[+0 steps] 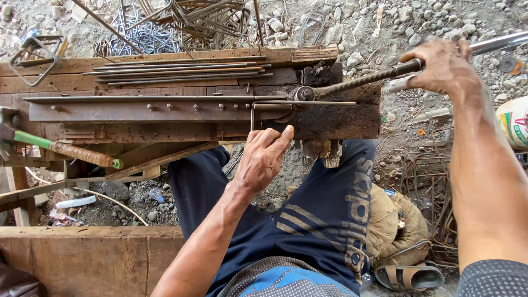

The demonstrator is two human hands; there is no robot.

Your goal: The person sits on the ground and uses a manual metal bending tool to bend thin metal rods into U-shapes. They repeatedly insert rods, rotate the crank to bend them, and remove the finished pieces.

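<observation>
Nearest us, our left hand pinches the bent end of a thin steel rod lying along the wooden surface, steadying it against the pegs. Farther out, our right hand is clenched around the long bending lever, pivoted at the rod. We judge a bend is in hand; next calls for swinging the lever firmly while the rod stays seated.

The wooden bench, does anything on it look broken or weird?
Yes. The wooden bench is dark, cracked and splintered at its right end, beside the left hand holding a thin steel rod. The right hand grips the bending lever.
</observation>
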